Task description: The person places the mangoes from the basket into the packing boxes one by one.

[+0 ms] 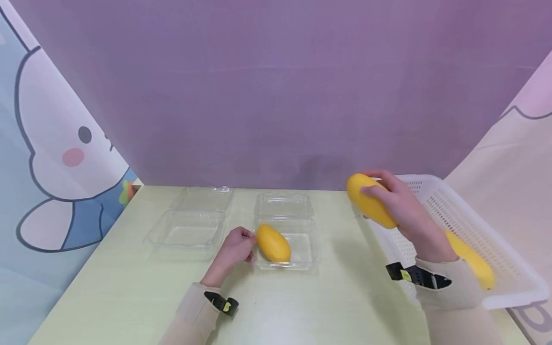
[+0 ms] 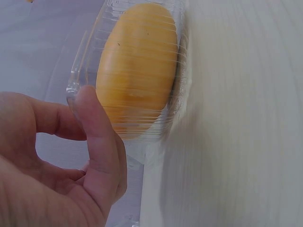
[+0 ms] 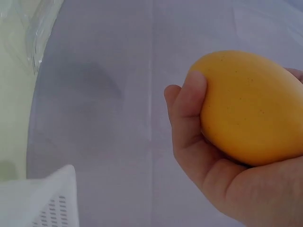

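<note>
My right hand (image 1: 401,206) grips a yellow mango (image 1: 366,199) in the air, above the left rim of a white basket. The right wrist view shows fingers curled round that mango (image 3: 251,109). With thumb and finger, my left hand (image 1: 236,247) pinches the left rim of a clear plastic clamshell box (image 1: 304,244), whose lid lies folded back. Inside the box's left half another mango (image 1: 273,243) lies slanted. Through the clear wall, the left wrist view shows this mango (image 2: 137,66) close beside the fingertips.
A second clear clamshell box (image 1: 187,227) stands open at the left with nothing in it. The white basket (image 1: 513,258) at the right holds a mango (image 1: 472,258), partly behind my right forearm. A purple cloth wall (image 1: 280,96) rises behind the pale table (image 1: 302,306).
</note>
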A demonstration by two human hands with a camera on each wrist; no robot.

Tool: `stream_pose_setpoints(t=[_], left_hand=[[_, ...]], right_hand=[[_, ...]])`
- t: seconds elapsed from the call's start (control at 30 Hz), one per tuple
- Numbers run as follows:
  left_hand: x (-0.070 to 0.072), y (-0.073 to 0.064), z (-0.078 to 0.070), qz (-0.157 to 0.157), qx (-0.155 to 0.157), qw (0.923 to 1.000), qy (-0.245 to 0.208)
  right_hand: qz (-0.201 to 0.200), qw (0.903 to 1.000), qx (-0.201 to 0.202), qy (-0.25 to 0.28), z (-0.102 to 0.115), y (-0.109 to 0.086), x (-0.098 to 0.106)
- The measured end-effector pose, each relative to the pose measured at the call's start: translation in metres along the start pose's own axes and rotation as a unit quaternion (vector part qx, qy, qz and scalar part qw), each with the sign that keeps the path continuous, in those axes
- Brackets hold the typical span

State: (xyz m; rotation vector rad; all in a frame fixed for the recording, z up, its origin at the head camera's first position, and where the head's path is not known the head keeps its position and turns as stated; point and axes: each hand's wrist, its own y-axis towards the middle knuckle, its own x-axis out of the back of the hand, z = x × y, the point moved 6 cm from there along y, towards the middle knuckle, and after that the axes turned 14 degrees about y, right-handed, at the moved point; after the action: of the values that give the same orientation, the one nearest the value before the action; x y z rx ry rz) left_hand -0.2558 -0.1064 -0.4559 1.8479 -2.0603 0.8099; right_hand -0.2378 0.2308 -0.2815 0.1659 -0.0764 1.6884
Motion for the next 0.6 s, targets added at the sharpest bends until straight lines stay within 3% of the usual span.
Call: stream_pose_setpoints(t=[0.6], left_hand=[[-0.002,0.0,-0.001,0.006,0.001,1.0,-0.002]], right_hand=[[-0.011,0.9995,0.015,0.025,-0.028,0.004,-0.037]])
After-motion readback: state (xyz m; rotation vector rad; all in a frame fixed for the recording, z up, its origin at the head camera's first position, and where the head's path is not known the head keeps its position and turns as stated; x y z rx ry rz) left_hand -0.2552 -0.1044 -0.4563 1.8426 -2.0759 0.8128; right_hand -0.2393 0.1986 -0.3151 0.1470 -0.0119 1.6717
